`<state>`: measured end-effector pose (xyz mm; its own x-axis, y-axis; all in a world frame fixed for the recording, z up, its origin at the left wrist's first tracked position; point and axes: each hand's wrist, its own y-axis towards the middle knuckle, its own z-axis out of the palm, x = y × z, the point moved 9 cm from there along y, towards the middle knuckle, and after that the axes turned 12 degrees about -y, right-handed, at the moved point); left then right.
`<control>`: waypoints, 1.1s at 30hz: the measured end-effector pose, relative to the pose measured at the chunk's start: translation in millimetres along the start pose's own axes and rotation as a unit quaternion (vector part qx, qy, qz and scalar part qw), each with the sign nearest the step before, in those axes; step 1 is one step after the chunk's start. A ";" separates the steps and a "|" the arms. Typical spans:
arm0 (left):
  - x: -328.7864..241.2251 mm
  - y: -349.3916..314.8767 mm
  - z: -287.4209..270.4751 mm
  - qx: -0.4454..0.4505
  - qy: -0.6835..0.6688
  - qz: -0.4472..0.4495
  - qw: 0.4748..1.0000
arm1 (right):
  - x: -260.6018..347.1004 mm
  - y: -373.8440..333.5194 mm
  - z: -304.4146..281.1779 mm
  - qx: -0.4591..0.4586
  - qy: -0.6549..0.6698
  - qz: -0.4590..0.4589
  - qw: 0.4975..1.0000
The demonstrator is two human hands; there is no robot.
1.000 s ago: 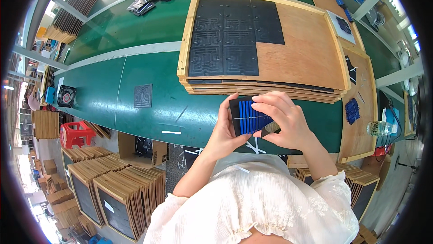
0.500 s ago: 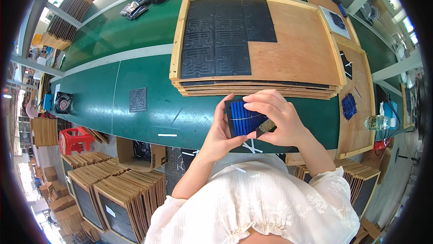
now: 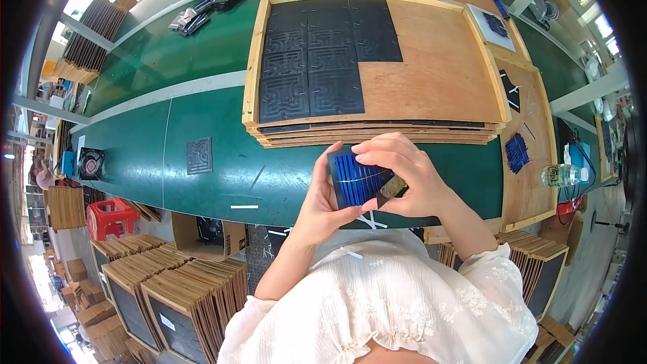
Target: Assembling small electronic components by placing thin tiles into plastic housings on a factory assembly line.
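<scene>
In front of my chest, at the near edge of the green bench, I hold a small dark solar panel point(image 3: 350, 185) faced with blue cell strips. My left hand point(image 3: 319, 202) is closed around its left edge, thumb below and fingers above. With my right hand point(image 3: 411, 175) I grip its right side, fingers across the top and thumb underneath. A brownish, dark-edged corner shows between the right thumb and fingers. Just beyond my hands, a wooden-framed tray point(image 3: 438, 91) lies on a stack of others. Dark square panels point(image 3: 313, 61) with raised line patterns cover its left part.
Another dark square panel point(image 3: 199, 155) lies left on the bench, beside a white strip point(image 3: 244, 207). At right, a wooden tray point(image 3: 529, 192) bears blue strips point(image 3: 517, 153), with a clear bottle point(image 3: 563, 175) next to it. Stacked framed boards point(image 3: 192, 296) and a red stool point(image 3: 111, 219) stand lower left.
The view has shifted slightly, so the bench and tray appear a little further left. My hands keep the same hold on the solar panel, which is tilted slightly differently.
</scene>
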<state>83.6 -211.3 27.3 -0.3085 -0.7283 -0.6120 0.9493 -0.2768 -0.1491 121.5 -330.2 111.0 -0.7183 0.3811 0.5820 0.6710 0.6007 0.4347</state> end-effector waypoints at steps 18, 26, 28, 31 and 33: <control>-1.2 -1.9 -0.3 0.001 0.008 0.000 1.000 | 1.0 -0.7 -1.6 -0.001 -0.022 -0.002 1.000; 3.9 -5.7 3.4 -0.015 -0.121 -0.035 0.992 | 3.1 -0.1 -5.4 0.012 -0.081 -0.006 0.997; 3.9 -6.2 4.3 -0.012 -0.114 -0.033 0.993 | 2.7 -0.3 -5.4 0.015 -0.081 -0.006 0.997; 4.3 -5.7 4.1 0.009 -0.103 -0.034 0.994 | 2.1 -0.6 -5.1 0.023 -0.082 -0.003 0.996; 4.4 -6.4 7.5 0.026 -0.100 -0.038 0.994 | 2.1 -0.4 -5.7 0.027 -0.083 -0.001 0.996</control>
<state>75.6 -217.4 31.4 -0.3907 -0.8125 -0.4327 0.9196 -0.3649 -0.1454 120.8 -333.6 115.9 -0.7430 0.4882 0.4578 0.6619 0.6370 0.3950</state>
